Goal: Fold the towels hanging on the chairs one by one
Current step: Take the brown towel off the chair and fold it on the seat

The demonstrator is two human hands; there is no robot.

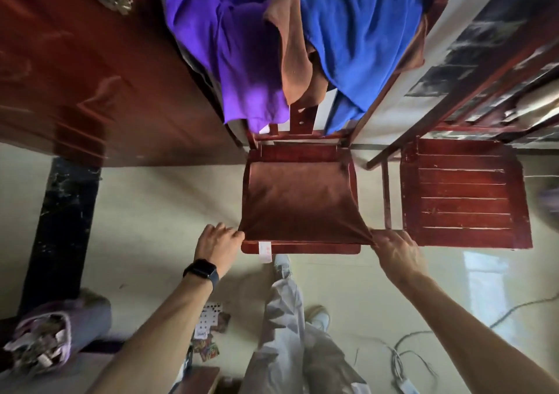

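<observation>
- Brown towel (298, 200): spread on chair seat (302, 247); likely soft, light, limp; best held by corners.
- Left hand (219, 242), right hand (396, 250): apart, each pinching a near corner.
- Purple towel (223, 45), blue towel (363, 39): draped on chair back.

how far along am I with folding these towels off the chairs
Done: no finished folded towel is visible. In hand: the brown towel lies spread on the chair seat, your left hand and right hand pinching its near corners. Left: the purple towel, orange-brown towel and blue towel hang on the chair back.
</observation>
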